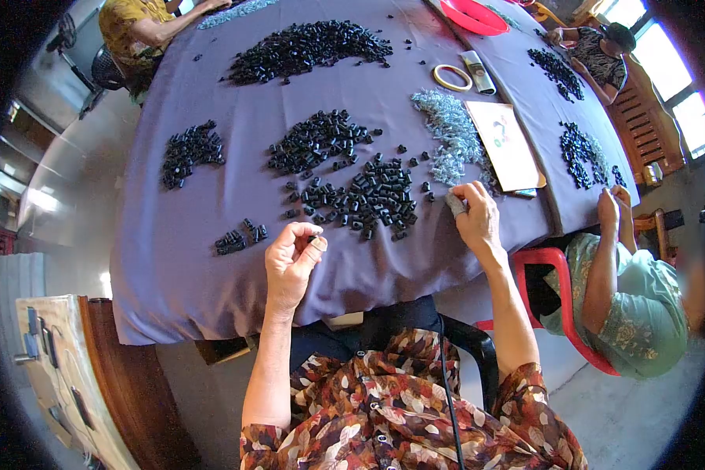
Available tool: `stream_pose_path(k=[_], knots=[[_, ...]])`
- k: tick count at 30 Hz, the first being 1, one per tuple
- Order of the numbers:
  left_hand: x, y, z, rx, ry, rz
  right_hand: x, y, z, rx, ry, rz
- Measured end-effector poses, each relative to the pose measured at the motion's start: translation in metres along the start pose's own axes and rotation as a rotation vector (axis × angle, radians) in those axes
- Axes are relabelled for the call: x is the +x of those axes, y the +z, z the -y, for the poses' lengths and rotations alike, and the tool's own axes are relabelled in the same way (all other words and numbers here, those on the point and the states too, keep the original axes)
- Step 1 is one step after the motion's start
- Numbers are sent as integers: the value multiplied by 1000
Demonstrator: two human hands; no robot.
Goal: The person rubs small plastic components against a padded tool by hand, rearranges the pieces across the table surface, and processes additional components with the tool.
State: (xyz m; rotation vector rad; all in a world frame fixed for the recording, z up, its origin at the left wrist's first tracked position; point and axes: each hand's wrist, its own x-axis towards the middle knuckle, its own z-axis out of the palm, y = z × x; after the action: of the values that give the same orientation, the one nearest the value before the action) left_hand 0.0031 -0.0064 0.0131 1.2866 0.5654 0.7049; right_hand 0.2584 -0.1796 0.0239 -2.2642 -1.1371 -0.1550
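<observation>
My left hand is raised at the front edge of the cloth, thumb and fingers pinched on a small black plastic piece. My right hand reaches to the near end of a pile of small clear, silvery pieces. A grey cover wraps one of its digits. Its fingertips are drawn together, and whatever lies between them is hidden. Between the hands spreads a heap of short black cylindrical pieces, with another black heap just behind. A small cluster of black pieces lies left of my left hand.
A purple-grey cloth covers the table. Farther back are a large black heap, a tape roll, a white card and a red basin. One person in green sits at right; others work at the far corners.
</observation>
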Motion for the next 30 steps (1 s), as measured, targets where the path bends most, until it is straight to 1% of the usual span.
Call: stream_pose_path(k=[3, 9, 15, 24, 30], knots=[[0, 0, 0, -2, 4, 4, -3, -6, -1, -21, 65, 51], [0, 0, 1, -7, 18, 1, -7, -9, -6, -8, 55, 46], [0, 0, 2, -17, 18, -1, -6, -9, -6, 39, 100, 12], [-1, 2, 0, -6, 17, -9, -1, -9, -1, 22, 43, 25], [-1, 2, -1, -3, 17, -7, -1, -4, -2, -46, 63, 40]])
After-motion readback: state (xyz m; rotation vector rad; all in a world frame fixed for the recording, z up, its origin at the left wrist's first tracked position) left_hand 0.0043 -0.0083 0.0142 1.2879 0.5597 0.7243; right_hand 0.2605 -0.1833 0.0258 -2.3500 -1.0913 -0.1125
